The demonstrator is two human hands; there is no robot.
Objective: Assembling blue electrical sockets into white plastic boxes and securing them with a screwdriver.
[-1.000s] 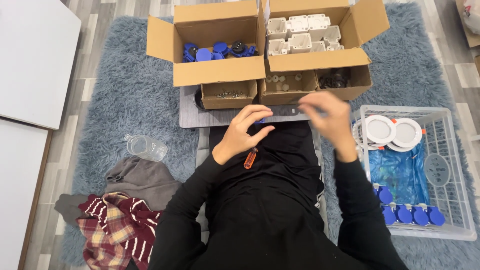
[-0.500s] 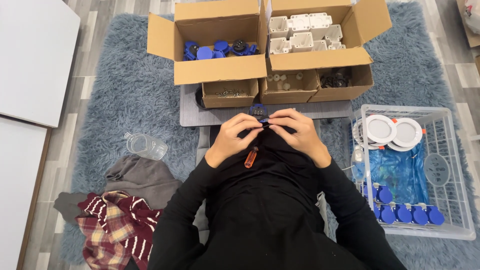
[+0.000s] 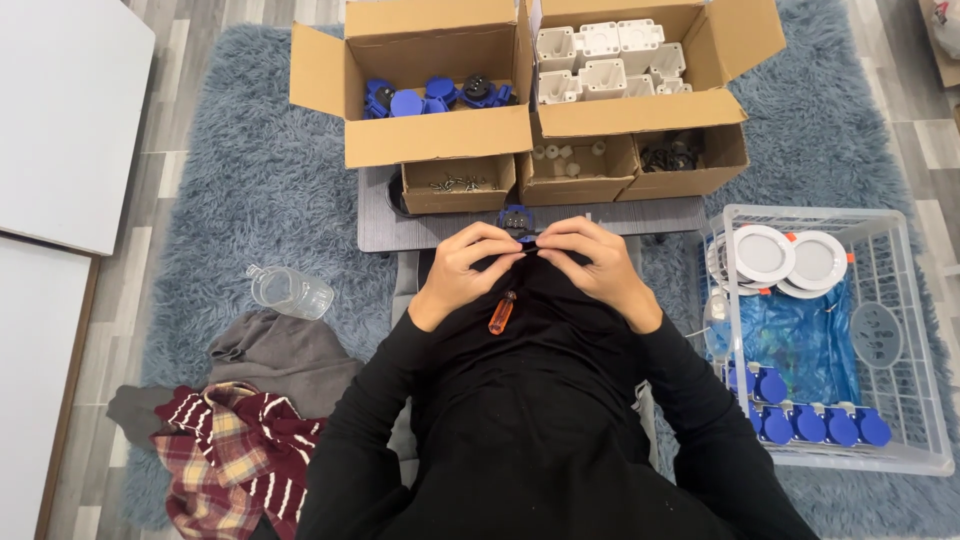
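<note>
While our left hand and right hand pinched a small blue part between their fingertips at the near edge of the grey worktop, the assembly looked midway: finished blue pieces already lined the white basket, and loose ones waited in the box at the far edge.

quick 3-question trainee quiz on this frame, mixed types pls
1. True or false: both hands, left hand and right hand, are on the small blue part.
2. Where does the orange-handled screwdriver lie? A) in the wire basket B) on the person's lap C) in a cardboard box
3. Fill in: the clear plastic bottle lies on the ____ rug.

Key: 1 true; 2 B; 3 grey-blue shaggy.
</note>
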